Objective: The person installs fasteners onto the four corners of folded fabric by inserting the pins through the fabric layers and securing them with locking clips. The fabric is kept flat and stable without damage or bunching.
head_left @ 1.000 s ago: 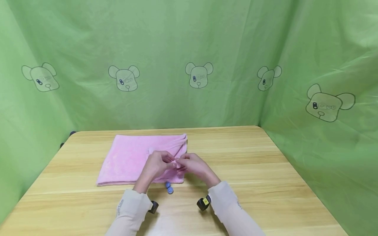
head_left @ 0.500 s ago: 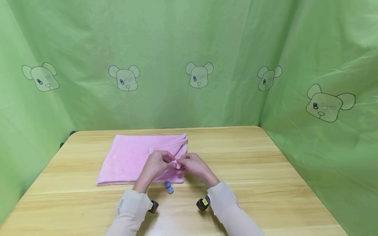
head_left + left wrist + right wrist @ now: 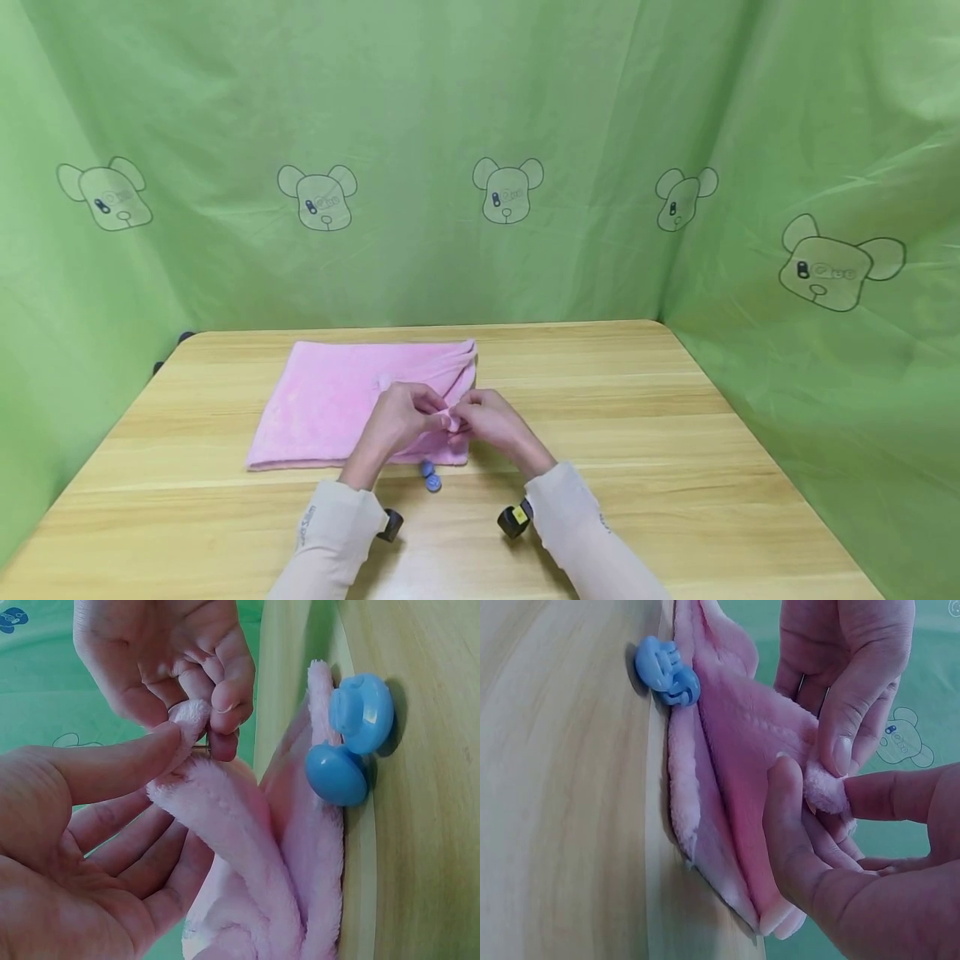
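A pink plush cloth [image 3: 322, 400] lies folded in layers on the table, its right end gathered up. My left hand [image 3: 397, 419] pinches a raised fold of its edge between thumb and fingers. From the other side, my right hand [image 3: 497, 422] pinches the same fold, fingertips close to the left ones. In the left wrist view a thin metal pin [image 3: 201, 748] shows at the bunched plush [image 3: 191, 716]; the rest of it is hidden. By the cloth's near edge lie two rounded blue plastic clips [image 3: 367, 712], one against the other.
The wooden table [image 3: 615, 467] extends to both sides and in front. Green curtains [image 3: 420, 250] printed with bear heads enclose the back and sides. A black wrist camera [image 3: 514, 520] hangs under the right cuff, another black camera [image 3: 391, 526] under the left.
Both hands stay in place on the cloth. The pinched pink fold shows slightly more between the fingertips than a second ago. The blue clips have not moved.
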Demonstrator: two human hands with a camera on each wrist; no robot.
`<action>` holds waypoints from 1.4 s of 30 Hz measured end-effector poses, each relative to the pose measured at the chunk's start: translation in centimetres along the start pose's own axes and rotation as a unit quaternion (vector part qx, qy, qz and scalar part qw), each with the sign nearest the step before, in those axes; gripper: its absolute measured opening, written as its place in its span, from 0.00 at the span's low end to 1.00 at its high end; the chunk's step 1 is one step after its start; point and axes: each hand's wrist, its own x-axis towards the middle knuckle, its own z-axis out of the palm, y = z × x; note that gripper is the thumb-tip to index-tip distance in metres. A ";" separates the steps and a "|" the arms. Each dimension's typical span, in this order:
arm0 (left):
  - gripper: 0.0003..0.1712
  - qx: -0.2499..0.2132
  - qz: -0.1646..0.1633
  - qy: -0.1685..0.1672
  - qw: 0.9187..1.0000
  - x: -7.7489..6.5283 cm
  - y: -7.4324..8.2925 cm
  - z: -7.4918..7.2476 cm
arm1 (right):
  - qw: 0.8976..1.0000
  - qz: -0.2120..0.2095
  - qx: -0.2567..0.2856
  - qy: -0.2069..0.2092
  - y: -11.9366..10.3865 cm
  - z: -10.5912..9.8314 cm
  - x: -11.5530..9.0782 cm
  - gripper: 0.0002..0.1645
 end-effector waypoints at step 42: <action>0.07 0.003 -0.006 0.019 1.000 0.0 -0.2 -0.1 | 1.000 0.000 0.029 -0.006 0.2 -0.2 0.1 0.10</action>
